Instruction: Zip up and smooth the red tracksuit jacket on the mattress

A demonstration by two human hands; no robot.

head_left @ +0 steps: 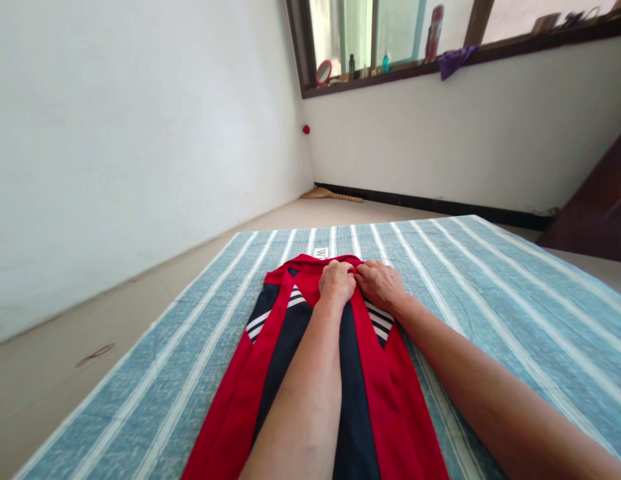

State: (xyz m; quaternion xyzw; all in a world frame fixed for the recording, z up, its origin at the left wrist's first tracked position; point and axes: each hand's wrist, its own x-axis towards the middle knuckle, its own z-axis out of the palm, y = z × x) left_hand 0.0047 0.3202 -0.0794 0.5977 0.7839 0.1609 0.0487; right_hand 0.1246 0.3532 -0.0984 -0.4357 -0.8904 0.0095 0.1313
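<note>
A red and navy garment (285, 360) with white stripes lies flat along a blue striped mat (490, 293). Both my arms reach forward over it. My left hand (336, 283) is closed on the red fabric at the garment's far edge. My right hand (381, 284) sits right beside it, fingers curled into the same red edge. The two hands touch each other. A small white label (321, 253) shows just beyond them.
A white wall runs along the left, with bare floor (90, 333) between it and the mat. A hand broom (330, 195) lies in the far corner. A window sill (440, 63) holds bottles, a small mirror and a purple cloth. Dark wooden furniture (595, 207) stands at right.
</note>
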